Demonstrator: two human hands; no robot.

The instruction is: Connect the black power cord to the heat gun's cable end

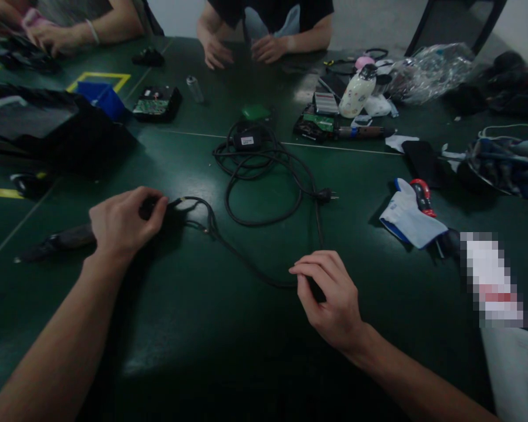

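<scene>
My left hand is closed, its thumb and fingers around a black piece at the end of a thin black cable; the fingers hide most of that piece. A dark, pen-shaped tool lies on the table, partly covered by this hand. From the left hand the cable splits into short strands, then curves across to my right hand. There the right thumb and fingers curl together on it. Beyond both hands lies the coiled part, with a black box bearing a white label and a plug with metal prongs.
A glove, red-and-black pliers handles and a phone lie to the right. Circuit boards, a patterned bottle and clear plastic wrap stand farther back. A black case is at left. Two people sit opposite.
</scene>
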